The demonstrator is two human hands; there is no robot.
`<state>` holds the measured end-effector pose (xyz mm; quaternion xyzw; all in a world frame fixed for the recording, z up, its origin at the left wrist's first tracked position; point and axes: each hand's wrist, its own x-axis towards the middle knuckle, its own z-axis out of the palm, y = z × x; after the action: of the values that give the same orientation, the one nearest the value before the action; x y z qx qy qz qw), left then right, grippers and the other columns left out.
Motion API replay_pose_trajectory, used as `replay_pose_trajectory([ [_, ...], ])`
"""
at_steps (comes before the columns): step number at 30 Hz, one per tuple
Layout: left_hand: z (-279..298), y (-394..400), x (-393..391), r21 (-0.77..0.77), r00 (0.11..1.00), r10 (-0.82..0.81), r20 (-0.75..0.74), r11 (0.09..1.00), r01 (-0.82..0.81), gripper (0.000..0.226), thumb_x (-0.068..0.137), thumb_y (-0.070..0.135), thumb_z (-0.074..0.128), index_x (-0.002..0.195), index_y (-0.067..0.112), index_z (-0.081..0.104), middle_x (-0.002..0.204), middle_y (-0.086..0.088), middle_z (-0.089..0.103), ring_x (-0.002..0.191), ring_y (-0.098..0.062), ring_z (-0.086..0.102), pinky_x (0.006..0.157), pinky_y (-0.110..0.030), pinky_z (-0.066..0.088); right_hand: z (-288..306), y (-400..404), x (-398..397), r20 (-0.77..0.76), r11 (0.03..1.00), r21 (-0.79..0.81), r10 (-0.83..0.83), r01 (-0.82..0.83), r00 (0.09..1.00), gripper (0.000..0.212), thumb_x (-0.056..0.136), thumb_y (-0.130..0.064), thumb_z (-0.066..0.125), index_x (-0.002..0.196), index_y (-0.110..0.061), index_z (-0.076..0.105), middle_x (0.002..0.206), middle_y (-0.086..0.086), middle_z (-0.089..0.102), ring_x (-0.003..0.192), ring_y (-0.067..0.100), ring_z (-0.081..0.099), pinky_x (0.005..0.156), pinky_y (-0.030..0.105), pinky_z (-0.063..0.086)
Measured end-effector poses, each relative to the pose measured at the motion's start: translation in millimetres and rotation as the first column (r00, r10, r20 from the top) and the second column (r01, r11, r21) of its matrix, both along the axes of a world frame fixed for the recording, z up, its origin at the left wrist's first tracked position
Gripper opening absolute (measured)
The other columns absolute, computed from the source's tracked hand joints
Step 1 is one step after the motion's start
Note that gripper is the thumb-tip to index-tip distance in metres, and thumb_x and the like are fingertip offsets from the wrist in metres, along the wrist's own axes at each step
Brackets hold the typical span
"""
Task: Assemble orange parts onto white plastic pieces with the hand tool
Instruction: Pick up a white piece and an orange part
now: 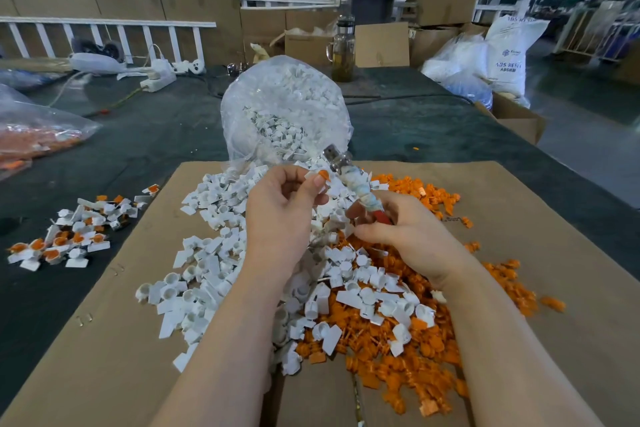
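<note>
My left hand (282,210) pinches a white plastic piece with an orange part in it (320,178) above the pile. My right hand (401,236) grips the hand tool (349,180), a cloth-wrapped shaft with a red handle end and a metal tip that points up and left, close to the held piece. Loose white pieces (214,253) spill across the cardboard sheet (554,225). Orange parts (408,354) lie heaped on the right and under my hands.
A clear bag of white pieces (287,104) lies open behind the pile. Several assembled white-and-orange pieces (69,236) sit on the dark table to the left. A bag of orange parts (34,139) is at far left, a glass jar (343,52) behind, boxes and sacks at right.
</note>
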<state>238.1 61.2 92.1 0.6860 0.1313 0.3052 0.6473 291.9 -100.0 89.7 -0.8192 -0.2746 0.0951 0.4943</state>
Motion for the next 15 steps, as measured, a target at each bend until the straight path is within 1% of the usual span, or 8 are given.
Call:
replay_pose_trajectory([
  [3, 0.6, 3.1, 0.1, -0.036, 0.999, -0.016, 0.031, 0.999, 0.017, 0.014, 0.092, 0.01, 0.067, 0.081, 0.015, 0.062, 0.074, 0.001, 0.069, 0.066, -0.008, 0.071, 0.068, -0.02, 0.057, 0.7, -2.7, -1.3, -0.024, 0.999, -0.028, 0.034, -0.035, 0.999, 0.023, 0.087, -0.015, 0.069, 0.107, -0.005, 0.065, 0.107, 0.019, 0.067, 0.098, 0.033, 0.064, 0.096, 0.055, 0.046],
  [6, 1.2, 4.1, -0.1, -0.036, 0.998, -0.031, 0.049, 0.999, 0.033, 0.013, 0.093, 0.008, 0.066, 0.082, 0.013, 0.061, 0.075, -0.001, 0.068, 0.065, -0.005, 0.069, 0.067, -0.016, 0.055, 2.1, -2.6, -2.2, -0.023, 0.995, -0.061, 0.072, -0.073, 0.997, 0.023, 0.086, -0.015, 0.069, 0.109, -0.012, 0.064, 0.108, 0.012, 0.069, 0.098, 0.028, 0.064, 0.095, 0.053, 0.046],
  [10, 1.7, 5.0, -1.6, -0.029, 0.996, -0.049, 0.074, 0.998, 0.052, 0.015, 0.093, 0.005, 0.064, 0.081, 0.013, 0.06, 0.073, -0.002, 0.067, 0.061, -0.001, 0.067, 0.064, -0.012, 0.052, 2.5, 0.1, -2.7, -0.012, 0.99, -0.101, 0.095, -0.096, 0.995, 0.027, 0.087, -0.014, 0.069, 0.113, -0.012, 0.063, 0.109, 0.014, 0.067, 0.099, 0.031, 0.063, 0.093, 0.054, 0.047],
  [11, 1.9, 5.1, -2.1, -0.027, 0.996, -0.052, 0.078, 0.998, 0.054, 0.014, 0.093, 0.005, 0.064, 0.082, 0.013, 0.06, 0.073, -0.003, 0.067, 0.061, 0.0, 0.067, 0.063, -0.011, 0.051, 2.3, 0.3, -2.8, -0.004, 0.989, -0.108, 0.097, -0.097, 0.995, 0.026, 0.087, -0.013, 0.068, 0.112, -0.011, 0.063, 0.105, 0.014, 0.067, 0.095, 0.031, 0.064, 0.091, 0.053, 0.049],
  [12, 2.1, 5.0, -2.5, -0.025, 0.995, -0.053, 0.082, 0.998, 0.055, 0.014, 0.093, 0.005, 0.064, 0.082, 0.012, 0.061, 0.073, -0.003, 0.067, 0.06, 0.0, 0.066, 0.063, -0.011, 0.051, 2.1, 0.5, -2.9, 0.01, 0.988, -0.118, 0.099, -0.097, 0.995, 0.023, 0.086, -0.012, 0.068, 0.109, -0.011, 0.064, 0.097, 0.011, 0.068, 0.088, 0.029, 0.064, 0.087, 0.051, 0.05],
  [14, 2.4, 4.8, -2.7, -0.046, 0.994, -0.058, 0.093, 0.997, 0.062, 0.014, 0.093, 0.004, 0.063, 0.082, 0.012, 0.061, 0.073, 0.0, 0.067, 0.06, -0.001, 0.066, 0.062, -0.011, 0.051, 1.8, 0.6, -3.3, 0.048, 0.986, -0.135, 0.101, -0.093, 0.994, 0.015, 0.086, -0.009, 0.065, 0.1, -0.012, 0.065, 0.072, -0.008, 0.061, 0.068, 0.017, 0.058, 0.073, 0.043, 0.049],
  [15, 2.7, 4.7, -2.7, -0.062, 0.993, -0.061, 0.1, 0.996, 0.067, 0.014, 0.093, 0.003, 0.063, 0.082, 0.012, 0.061, 0.071, 0.002, 0.067, 0.06, -0.001, 0.066, 0.062, -0.011, 0.051, 1.6, 0.9, -3.4, 0.068, 0.986, -0.143, 0.098, -0.088, 0.993, 0.012, 0.086, -0.008, 0.064, 0.095, -0.014, 0.066, 0.063, -0.015, 0.056, 0.062, 0.011, 0.053, 0.068, 0.041, 0.047],
])
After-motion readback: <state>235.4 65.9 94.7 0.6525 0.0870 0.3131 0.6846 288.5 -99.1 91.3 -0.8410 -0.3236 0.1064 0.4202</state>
